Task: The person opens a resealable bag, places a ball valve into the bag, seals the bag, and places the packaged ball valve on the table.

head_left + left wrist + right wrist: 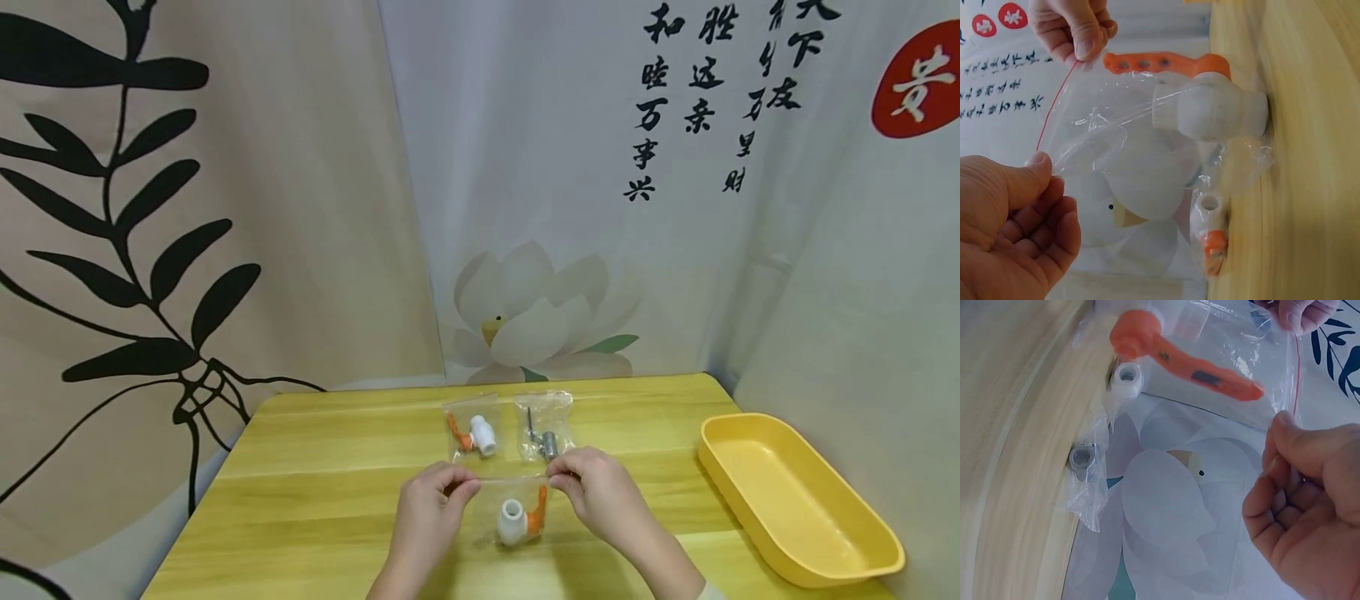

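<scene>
A clear zip bag point(1100, 119) with a red seal line stands stretched between both hands. Inside it sits a white plastic ball valve point(513, 522) with an orange lever handle point(1204, 376). My left hand point(432, 518) pinches one top corner of the bag between thumb and forefinger. The opposite top corner is pinched by my right hand point(600, 498). In the left wrist view the valve's lower end is right at the tabletop. Just beyond the hands lie a bagged white valve with an orange handle point(474, 435) and a bagged grey metal valve point(547, 437).
A yellow plastic tray point(795, 500) stands at the right side of the wood-grain table point(322, 483). Behind the table hangs a pale curtain point(322, 208) printed with black leaves, a lotus and characters.
</scene>
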### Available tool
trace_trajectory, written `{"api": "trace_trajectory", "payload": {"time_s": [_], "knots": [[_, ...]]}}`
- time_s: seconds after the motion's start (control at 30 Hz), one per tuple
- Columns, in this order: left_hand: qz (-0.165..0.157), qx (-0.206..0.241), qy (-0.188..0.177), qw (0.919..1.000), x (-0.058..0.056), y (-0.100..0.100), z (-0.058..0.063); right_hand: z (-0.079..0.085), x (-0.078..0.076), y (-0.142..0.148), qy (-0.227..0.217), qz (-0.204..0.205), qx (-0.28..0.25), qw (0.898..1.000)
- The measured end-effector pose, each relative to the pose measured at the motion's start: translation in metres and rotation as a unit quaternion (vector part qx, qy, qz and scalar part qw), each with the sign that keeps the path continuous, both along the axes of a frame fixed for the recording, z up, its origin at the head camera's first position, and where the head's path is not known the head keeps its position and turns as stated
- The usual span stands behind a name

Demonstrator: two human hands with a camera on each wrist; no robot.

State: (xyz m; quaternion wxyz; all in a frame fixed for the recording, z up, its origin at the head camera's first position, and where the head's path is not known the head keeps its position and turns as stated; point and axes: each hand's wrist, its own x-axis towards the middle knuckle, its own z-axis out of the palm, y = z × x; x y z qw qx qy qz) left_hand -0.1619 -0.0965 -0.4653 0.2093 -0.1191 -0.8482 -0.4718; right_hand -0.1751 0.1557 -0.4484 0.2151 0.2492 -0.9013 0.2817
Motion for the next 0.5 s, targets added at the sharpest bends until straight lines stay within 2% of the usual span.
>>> {"api": "trace_trajectory", "payload": {"time_s": [0.13,0.3,0.5], "knots": [[0.001,-0.016,0.013,0.9998,0.0023,0.0018,-0.0004,0.0031,0.0015,-0.0007,-0.015,-0.016,-0.003,1.000],[0.001,-0.017,-0.012,0.9998,0.0049,0.0037,-0.0005,0.0016,0.0002,-0.0011,-0.015,0.012,-0.024,1.000],[-0.011,-0.009,-0.019,0.9997,0.0071,0.0085,-0.0014,-0.0024,-0.0014,-0.0043,0.032,0.037,-0.036,0.998]]}}
